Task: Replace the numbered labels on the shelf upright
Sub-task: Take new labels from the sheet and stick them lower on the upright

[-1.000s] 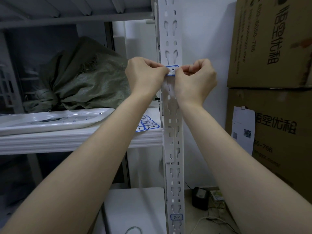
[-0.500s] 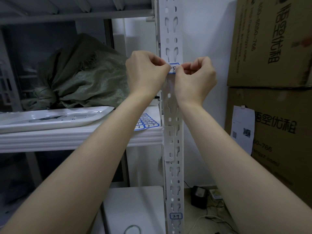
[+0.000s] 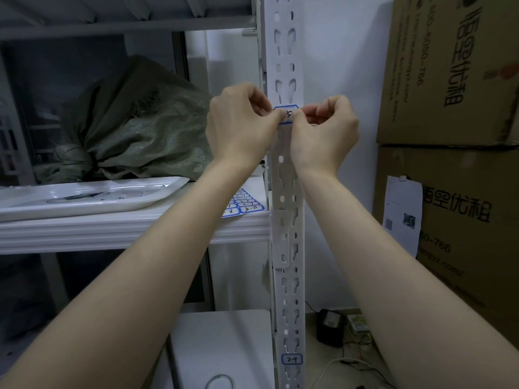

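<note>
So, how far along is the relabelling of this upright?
Looks done: a label marked 2-4 sits low on the upright. In hand: the left hand and right hand pinch a blue-bordered label against the upright higher up; peeling or sticking, I cannot tell. Left: the label sheet on the shelf holds more numbered labels.

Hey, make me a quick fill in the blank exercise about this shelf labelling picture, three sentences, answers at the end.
1. The left hand and right hand pinch the upper label, which has a ____ border, against the shelf upright.
2. The lower label on the upright reads ____.
3. The sheet of spare labels lies on the shelf board to the ____ of the upright.
Missing words: blue; 2-4; left.
</note>
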`<state>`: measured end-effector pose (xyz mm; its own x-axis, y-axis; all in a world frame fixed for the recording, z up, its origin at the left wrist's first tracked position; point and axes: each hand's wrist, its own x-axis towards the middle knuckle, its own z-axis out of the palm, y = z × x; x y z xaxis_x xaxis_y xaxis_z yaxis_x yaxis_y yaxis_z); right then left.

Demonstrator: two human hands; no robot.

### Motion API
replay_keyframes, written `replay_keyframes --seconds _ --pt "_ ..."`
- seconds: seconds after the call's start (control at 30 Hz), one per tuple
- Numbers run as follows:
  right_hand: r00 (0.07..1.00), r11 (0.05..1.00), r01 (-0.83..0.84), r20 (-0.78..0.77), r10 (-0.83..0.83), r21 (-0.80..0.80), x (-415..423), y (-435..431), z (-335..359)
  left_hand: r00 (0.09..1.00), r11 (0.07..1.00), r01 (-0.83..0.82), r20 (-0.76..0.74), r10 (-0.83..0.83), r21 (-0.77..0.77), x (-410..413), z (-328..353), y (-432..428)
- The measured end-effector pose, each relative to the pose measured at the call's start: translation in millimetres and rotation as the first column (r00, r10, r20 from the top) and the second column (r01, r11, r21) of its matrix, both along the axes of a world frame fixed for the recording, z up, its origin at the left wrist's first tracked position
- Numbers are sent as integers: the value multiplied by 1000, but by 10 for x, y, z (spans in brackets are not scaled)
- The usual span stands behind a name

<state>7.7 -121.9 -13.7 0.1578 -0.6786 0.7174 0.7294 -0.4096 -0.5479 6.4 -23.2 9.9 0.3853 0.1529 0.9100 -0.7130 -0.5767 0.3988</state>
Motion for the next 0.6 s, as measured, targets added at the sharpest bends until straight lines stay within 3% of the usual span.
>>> replay_keyframes --seconds 0.1,0.2,0.3,0.37,0.6 --pt "1000 1000 -27 -8 26 -13 5 -16 3 998 998 62 -2 -62 -19 63 -25 24" --pt "984 985 -166 -51 168 48 18 -82 2 981 982 166 -83 -174 -90 140 -54 26" --pt "907 906 -410 -61 417 104 51 -146 12 870 899 400 -233 -434 -180 179 -93 12" --pt "846 851 -515 -94 524 105 63 -134 38 794 832 509 -252 -553 -221 170 -118 -3" --pt "854 858 -514 -92 513 15 127 -119 55 819 844 496 -213 -533 -205 194 -99 -16"
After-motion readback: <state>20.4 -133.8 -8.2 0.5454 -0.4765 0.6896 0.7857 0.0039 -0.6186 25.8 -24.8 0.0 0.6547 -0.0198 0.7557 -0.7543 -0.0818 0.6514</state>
